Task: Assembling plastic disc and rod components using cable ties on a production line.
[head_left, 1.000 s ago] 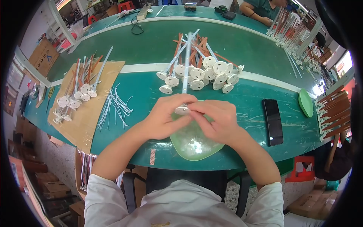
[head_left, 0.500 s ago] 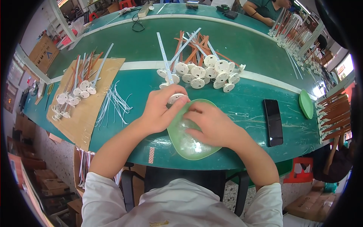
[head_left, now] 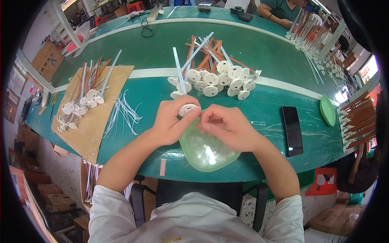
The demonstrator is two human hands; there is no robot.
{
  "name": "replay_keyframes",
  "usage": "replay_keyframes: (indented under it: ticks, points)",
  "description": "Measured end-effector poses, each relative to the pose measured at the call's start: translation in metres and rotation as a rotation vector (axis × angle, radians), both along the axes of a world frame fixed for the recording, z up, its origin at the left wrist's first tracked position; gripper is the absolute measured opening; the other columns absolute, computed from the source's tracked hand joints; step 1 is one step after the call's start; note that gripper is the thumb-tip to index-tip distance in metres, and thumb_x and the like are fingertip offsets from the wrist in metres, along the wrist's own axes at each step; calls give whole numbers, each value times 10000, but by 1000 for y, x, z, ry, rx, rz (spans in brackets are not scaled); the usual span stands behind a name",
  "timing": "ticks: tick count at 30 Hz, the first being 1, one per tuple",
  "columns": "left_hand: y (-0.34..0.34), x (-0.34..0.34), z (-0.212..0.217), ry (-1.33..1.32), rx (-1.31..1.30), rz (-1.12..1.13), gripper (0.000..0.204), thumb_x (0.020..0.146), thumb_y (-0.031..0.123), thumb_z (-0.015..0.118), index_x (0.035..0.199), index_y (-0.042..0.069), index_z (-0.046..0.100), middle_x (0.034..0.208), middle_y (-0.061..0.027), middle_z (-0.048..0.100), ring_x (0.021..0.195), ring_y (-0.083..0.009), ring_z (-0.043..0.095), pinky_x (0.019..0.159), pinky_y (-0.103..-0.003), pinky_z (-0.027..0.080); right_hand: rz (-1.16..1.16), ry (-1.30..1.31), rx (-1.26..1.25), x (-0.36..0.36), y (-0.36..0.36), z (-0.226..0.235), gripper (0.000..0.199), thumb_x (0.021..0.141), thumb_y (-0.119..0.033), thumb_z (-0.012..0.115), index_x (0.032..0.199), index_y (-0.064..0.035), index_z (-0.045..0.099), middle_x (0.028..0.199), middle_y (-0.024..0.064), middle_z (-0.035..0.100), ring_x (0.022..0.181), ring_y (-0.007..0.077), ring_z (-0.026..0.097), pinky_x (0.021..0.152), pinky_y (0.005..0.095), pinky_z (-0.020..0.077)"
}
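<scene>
My left hand (head_left: 170,121) is closed on a white round disc (head_left: 187,109), which faces up between thumb and fingers. A pale strip with small marks (head_left: 178,67) rises behind that hand and appears to belong to the disc. Close beside the disc, my right hand (head_left: 230,127) has its thumb and fingertips pinched together. Whatever is in that pinch is too small to tell. Below both hands lies a shallow light-green tray (head_left: 208,156); the right hand is over its far part.
Beyond my hands lies a pile of white discs with strips (head_left: 221,77). More lie on cardboard (head_left: 91,133) at left, beside thin white wires (head_left: 121,113). A black phone (head_left: 292,129) and another green tray (head_left: 327,110) are at right. Another person (head_left: 279,12) sits far right.
My right hand has lifted from inside the tray toward the disc, and its fingers have come together. The left hand has shifted slightly nearer to me, tilting the strip lower.
</scene>
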State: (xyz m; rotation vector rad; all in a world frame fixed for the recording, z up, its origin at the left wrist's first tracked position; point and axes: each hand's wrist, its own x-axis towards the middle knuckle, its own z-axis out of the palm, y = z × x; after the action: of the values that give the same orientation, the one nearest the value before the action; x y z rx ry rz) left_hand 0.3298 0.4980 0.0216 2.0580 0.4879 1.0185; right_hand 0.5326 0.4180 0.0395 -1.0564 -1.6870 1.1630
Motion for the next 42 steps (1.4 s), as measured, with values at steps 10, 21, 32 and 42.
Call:
replay_keyframes:
  ticks: [10,21,32,42]
  points:
    - [0,0,3,-48,25,-22,206,800,0,782,948,37,645,846,-71,728,772,-143,713,714,-268,543,-156,-85,17,-1,-1,10,191,903,-43,675,1034,-37,537,863,116,760,805,208,755,728,316,573]
    - [-2,-2,9,-5,52,65,182,788,12,795,895,49,653,839,-58,719,744,-131,690,690,-270,532,-202,-191,178,-1,-1,9,194,873,-97,728,1015,-32,613,828,99,751,786,211,755,696,322,587]
    - [-2,-4,11,-27,41,100,162,813,35,779,909,48,649,801,-54,717,707,-126,690,651,-259,525,-265,-224,194,-1,-1,9,114,887,-74,720,978,-4,721,861,55,736,800,102,699,651,235,552]
    - [4,-8,5,-4,48,8,271,810,9,766,1041,34,629,944,-78,726,838,-130,683,751,-277,525,-323,-244,342,-5,-3,10,52,874,-13,701,916,16,698,804,85,713,697,123,685,574,258,544]
